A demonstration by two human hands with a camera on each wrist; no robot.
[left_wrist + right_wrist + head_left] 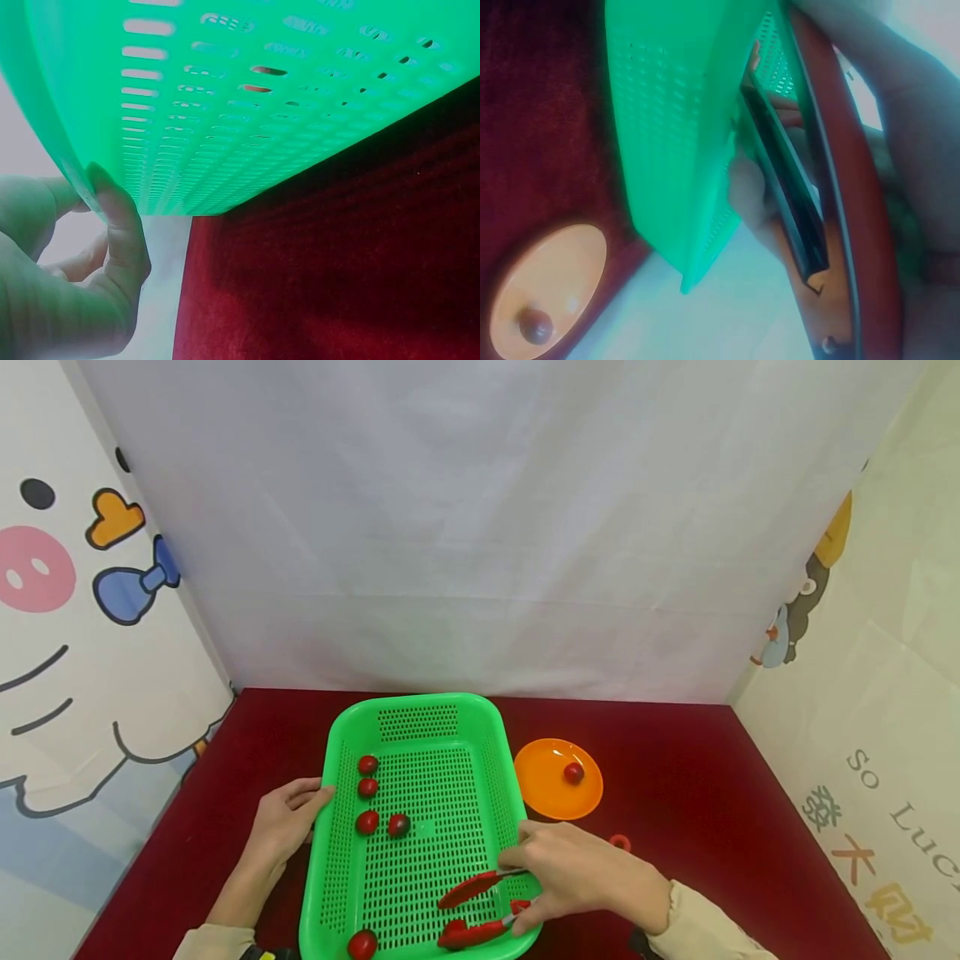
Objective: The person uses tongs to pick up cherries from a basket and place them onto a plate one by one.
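Note:
A green plastic basket (420,852) with slotted walls holds several small round red fruits (367,822), like cherry tomatoes. My left hand (281,818) pinches its left rim between thumb and fingers, also plain in the left wrist view. With my right hand (577,868) I grip red tongs (472,889) over the basket's near right corner. The tongs' two red tips are spread apart inside the basket. At the lower tip is a red fruit (453,928), partly covered by it. In the right wrist view, the tongs' arms (847,187) run through my grip.
Right of the basket stands an orange plate (540,785) with one red fruit (573,773) on it. A red ring (620,842) shows just behind my right hand. Dark red cloth (675,793) covers the table. A white curtain (487,527) hangs behind, with printed panels at both sides.

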